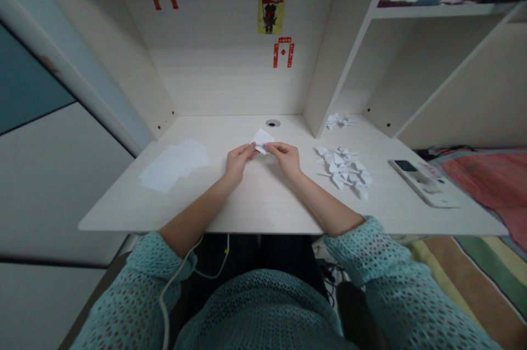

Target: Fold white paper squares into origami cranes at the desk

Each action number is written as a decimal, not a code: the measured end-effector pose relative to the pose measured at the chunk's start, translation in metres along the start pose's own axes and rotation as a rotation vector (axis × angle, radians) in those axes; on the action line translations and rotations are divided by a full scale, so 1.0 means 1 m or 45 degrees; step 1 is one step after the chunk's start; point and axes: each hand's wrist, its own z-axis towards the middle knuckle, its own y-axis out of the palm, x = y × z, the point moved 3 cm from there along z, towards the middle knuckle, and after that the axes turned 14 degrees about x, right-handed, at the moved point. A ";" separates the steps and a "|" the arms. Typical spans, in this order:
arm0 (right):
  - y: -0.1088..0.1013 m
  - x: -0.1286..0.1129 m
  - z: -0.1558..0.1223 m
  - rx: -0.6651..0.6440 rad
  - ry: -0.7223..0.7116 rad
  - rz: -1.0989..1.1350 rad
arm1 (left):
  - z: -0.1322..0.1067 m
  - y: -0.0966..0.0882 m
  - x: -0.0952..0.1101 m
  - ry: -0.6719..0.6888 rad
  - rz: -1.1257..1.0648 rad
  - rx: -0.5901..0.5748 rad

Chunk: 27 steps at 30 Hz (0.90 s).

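A small white sheet of paper (262, 136), partly folded, is held up between both hands over the middle of the desk. My left hand (239, 161) pinches its left side between thumb and fingers. On the opposite side my right hand (287, 159) grips the paper's lower right edge in the same way. The fingertips cover part of the folds. Flat white paper sheets (175, 164) lie spread in a pile to the left. On the right sits a heap of folded white paper pieces (345, 169), with pointed ends sticking out.
More folded pieces (340, 120) lie at the back right beside the upright divider (349, 48). A white phone-like device (424, 182) rests near the desk's right end. Behind the hands is a round cable hole (273, 123). A pale cable (164, 306) hangs by my left sleeve.
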 end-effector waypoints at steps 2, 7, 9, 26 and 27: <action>0.001 0.002 0.000 0.004 0.042 0.024 | -0.002 0.001 0.000 -0.014 -0.017 -0.013; -0.001 0.006 0.003 0.011 0.065 0.070 | -0.001 -0.001 0.000 -0.024 -0.067 -0.003; -0.004 0.005 0.006 0.065 0.057 0.069 | 0.002 -0.005 0.002 -0.026 -0.086 0.040; -0.003 0.000 0.006 -0.052 -0.057 -0.014 | -0.001 0.001 0.001 0.074 0.061 -0.020; -0.004 0.000 0.006 -0.041 -0.044 -0.009 | 0.000 0.002 0.000 0.065 0.057 -0.025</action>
